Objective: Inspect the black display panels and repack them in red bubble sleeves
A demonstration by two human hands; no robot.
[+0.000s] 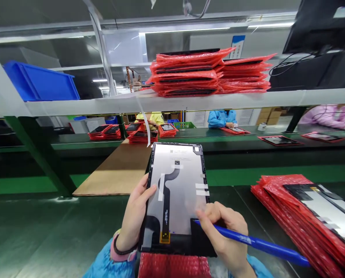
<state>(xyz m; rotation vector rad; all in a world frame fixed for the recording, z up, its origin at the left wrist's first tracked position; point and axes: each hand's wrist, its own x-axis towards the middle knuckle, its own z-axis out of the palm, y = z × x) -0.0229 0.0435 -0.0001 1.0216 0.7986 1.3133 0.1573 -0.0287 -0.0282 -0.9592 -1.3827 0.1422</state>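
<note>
Gripping entry, bench position, one item in hand.

- Left hand: fingers wrapped round the left edge of a display panel, thumb lying across its grey back. Panel held upright and tilted away, between both hands, above the bench.
- Right hand: fingers clenched on a blue pen, knuckles against the panel's lower right corner; the pen's tip meets the dark lower band.
- Between the two hands: black flex cable running down the panel's back, white tape strips beside it.
- Just below the wrists: red bubble bag.
- Right of the right hand: slanted pile of red bags, one panel on top.
- Beyond the fingertips: brown board on the green bench.
- Above: shelf bearing red bagged stacks and a blue bin.
- Farthest: co-workers' sleeves at the opposite line.
</note>
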